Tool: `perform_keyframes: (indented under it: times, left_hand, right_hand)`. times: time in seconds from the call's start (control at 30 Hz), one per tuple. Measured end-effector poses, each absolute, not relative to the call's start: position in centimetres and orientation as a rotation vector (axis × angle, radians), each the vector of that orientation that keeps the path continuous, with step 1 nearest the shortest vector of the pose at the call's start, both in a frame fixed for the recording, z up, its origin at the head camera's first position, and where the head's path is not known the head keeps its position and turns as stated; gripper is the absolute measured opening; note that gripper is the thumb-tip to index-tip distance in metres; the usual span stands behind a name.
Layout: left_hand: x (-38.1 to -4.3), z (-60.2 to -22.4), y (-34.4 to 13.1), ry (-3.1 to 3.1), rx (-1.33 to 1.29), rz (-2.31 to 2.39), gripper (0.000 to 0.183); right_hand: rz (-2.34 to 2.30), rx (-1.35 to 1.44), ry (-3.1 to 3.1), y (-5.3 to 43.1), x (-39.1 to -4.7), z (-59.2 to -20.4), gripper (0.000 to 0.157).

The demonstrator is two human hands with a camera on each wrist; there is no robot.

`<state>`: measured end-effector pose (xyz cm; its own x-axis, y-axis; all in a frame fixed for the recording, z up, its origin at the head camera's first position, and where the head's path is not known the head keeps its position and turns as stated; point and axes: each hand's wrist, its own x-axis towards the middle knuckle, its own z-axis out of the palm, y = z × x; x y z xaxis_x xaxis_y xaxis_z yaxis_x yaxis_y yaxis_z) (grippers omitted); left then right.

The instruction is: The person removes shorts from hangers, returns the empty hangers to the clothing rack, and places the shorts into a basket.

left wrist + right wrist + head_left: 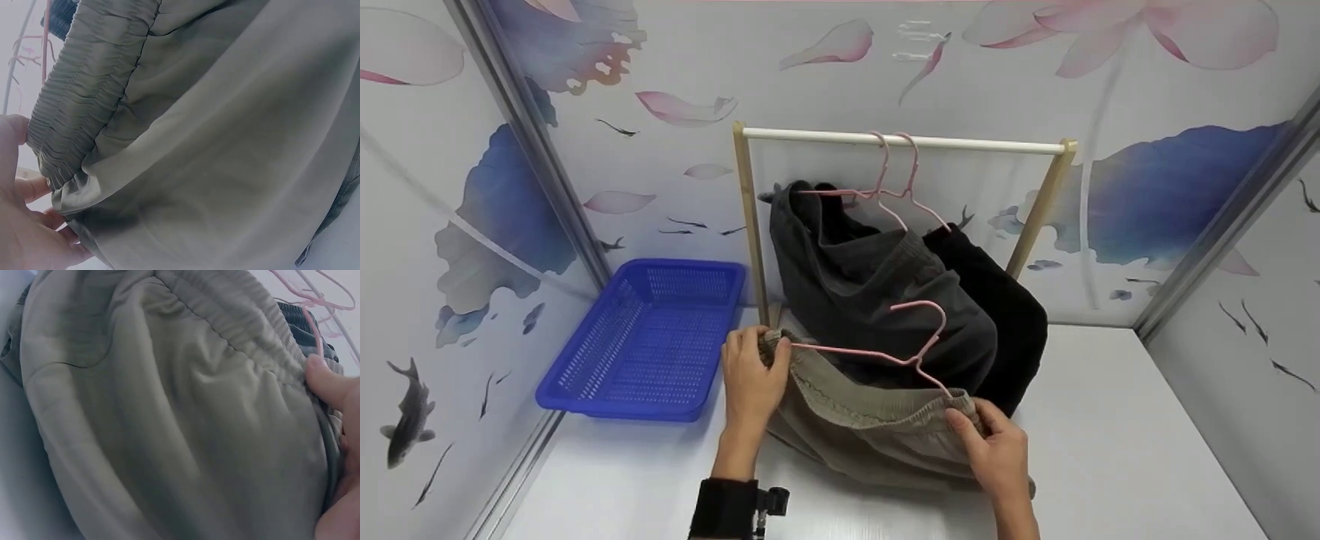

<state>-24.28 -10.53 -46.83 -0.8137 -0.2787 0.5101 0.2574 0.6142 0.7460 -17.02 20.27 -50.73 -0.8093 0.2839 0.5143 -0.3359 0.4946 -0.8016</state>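
Observation:
Olive-grey pants (885,457) with a gathered elastic waistband (95,84) spread between my two hands in front of the rack. A pink hanger (916,360) spans the waist opening, its hook pointing up. My left hand (754,382) pinches the waistband's left end at the hanger's tip, the thumb on the inner side. The right end of the waistband is held by my right hand (996,450), its thumb (320,374) on the cloth near the hanger's other arm. The pants' lower part hangs over the white table, partly cropped in both wrist views.
A clothes rack with a white rail (810,136) and wooden posts stands behind. On it hang dark grey pants (877,292) and black pants (1012,315), each on a pink hanger. A blue plastic basket (641,409) sits at left. Patterned panels enclose the white table (1117,442).

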Motion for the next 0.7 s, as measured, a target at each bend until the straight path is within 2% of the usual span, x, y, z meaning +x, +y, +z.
perform_keyframes:
  times: [0.13, 0.4, 0.7]
  left_hand:
    - [-24.2, -47.0, -10.8, -2.191, 0.010, -1.154, 0.031]
    - [-24.1, -47.5, -11.0, -2.203, 0.067, -1.158, 0.028]
    - [-24.0, -47.3, -11.5, -2.356, 0.155, -1.191, 0.043]
  right_hand:
    - [1.432, 0.070, -2.178, 20.5, -16.8, -50.8, 0.025]
    - [1.465, 0.107, -2.052, 20.3, -16.7, -51.1, 0.023]
    - [1.448, 0.085, -1.957, 19.1, -15.9, -49.9, 0.027]
